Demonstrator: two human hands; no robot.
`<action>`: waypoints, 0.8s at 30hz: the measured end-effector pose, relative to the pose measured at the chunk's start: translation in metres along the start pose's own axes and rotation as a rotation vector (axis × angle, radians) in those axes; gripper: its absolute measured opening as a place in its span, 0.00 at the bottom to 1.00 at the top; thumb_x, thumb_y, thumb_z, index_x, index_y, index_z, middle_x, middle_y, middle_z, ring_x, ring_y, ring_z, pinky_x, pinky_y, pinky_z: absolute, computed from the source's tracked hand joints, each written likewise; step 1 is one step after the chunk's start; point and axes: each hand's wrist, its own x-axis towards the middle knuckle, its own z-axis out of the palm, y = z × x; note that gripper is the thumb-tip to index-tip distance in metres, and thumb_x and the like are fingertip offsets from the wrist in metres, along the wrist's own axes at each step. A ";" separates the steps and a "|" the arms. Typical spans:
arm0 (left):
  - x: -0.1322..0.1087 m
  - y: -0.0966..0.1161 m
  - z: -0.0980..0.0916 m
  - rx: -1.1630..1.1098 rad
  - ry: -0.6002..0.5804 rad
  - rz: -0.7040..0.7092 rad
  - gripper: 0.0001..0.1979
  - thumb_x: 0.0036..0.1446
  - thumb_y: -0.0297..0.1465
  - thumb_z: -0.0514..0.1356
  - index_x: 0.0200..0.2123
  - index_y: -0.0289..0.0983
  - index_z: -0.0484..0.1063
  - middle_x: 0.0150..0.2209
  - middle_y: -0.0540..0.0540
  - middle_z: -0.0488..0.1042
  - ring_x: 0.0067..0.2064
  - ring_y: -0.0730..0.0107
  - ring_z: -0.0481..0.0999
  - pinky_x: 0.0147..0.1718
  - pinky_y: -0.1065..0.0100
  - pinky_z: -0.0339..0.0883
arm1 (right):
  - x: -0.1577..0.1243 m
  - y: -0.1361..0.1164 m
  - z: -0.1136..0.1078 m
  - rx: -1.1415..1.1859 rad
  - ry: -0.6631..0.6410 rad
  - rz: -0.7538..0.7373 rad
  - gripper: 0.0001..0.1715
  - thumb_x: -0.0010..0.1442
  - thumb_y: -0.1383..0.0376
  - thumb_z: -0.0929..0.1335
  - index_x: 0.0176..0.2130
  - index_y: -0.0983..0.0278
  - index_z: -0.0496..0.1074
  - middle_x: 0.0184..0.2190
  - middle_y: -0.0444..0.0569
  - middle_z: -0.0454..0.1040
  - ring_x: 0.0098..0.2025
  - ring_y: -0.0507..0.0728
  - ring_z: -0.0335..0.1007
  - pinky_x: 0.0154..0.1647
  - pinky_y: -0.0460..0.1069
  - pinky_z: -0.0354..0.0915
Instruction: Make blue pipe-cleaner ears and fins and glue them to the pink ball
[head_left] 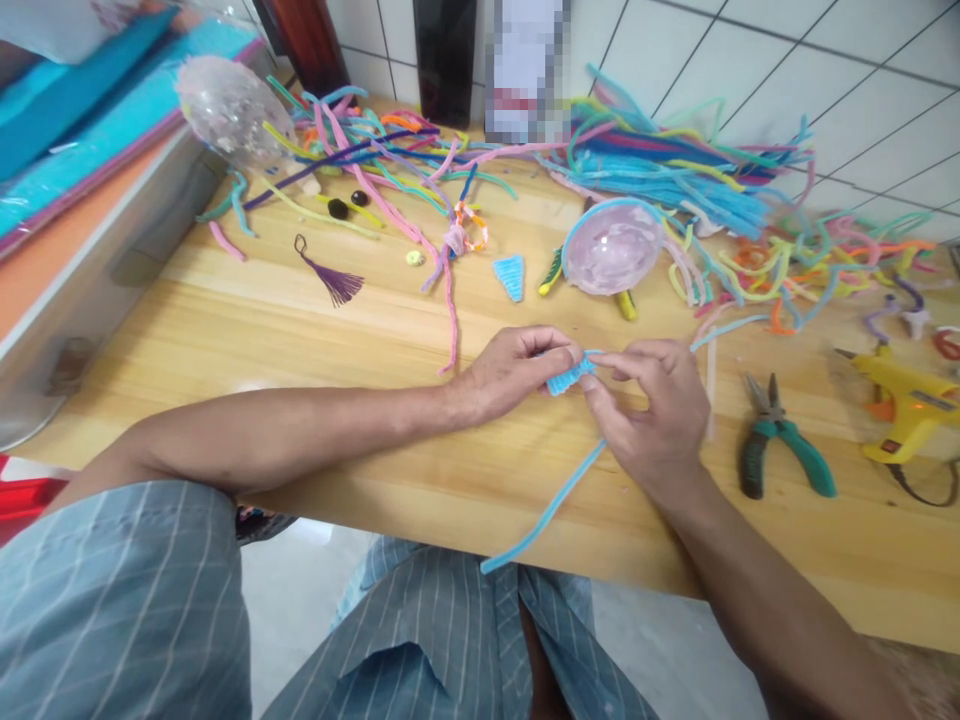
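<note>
Between both hands, just above the wooden table, is a small light-blue piece of folded pipe cleaner (568, 379) with ridged rows. My left hand (517, 372) pinches its left side between thumb and fingers. On its right edge, the thumb and fingertips of my right hand (651, 405) are closed as well. A loose blue pipe cleaner tail (546, 522) hangs from under my right hand toward the table's front edge. Beyond the hands lies a similar flat blue triangle (509, 277). Close to it stands a pale pink dome (613, 247) with a blue rim and yellow-green feet.
Green-handled pliers (784, 440) and a yellow glue gun (907, 400) lie at right. Pipe cleaners (675, 185) heap along the tiled wall. A purple tassel (330, 275), black pompoms (339, 209) and a clear balloon-like object (236, 110) are at left, near a box (90, 250).
</note>
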 end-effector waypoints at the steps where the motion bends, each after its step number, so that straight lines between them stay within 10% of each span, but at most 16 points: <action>1: 0.000 -0.001 0.000 0.001 0.003 0.000 0.16 0.61 0.44 0.69 0.34 0.35 0.79 0.29 0.50 0.75 0.32 0.73 0.71 0.34 0.69 0.66 | 0.000 0.001 0.001 0.006 -0.014 -0.003 0.06 0.67 0.62 0.74 0.45 0.51 0.81 0.39 0.50 0.78 0.41 0.61 0.77 0.44 0.60 0.75; 12: 0.000 0.001 0.001 0.006 0.016 0.000 0.16 0.60 0.44 0.68 0.34 0.35 0.77 0.28 0.51 0.74 0.30 0.75 0.70 0.32 0.69 0.64 | 0.003 0.007 -0.003 0.001 -0.065 -0.020 0.04 0.71 0.61 0.71 0.40 0.53 0.75 0.37 0.49 0.80 0.41 0.62 0.77 0.45 0.59 0.73; 24: -0.001 0.004 0.002 0.015 0.023 0.010 0.19 0.61 0.46 0.69 0.35 0.34 0.77 0.29 0.51 0.73 0.31 0.76 0.69 0.32 0.71 0.63 | 0.007 0.021 -0.006 0.093 -0.107 0.416 0.15 0.69 0.51 0.71 0.34 0.56 0.73 0.30 0.45 0.76 0.34 0.59 0.73 0.39 0.56 0.68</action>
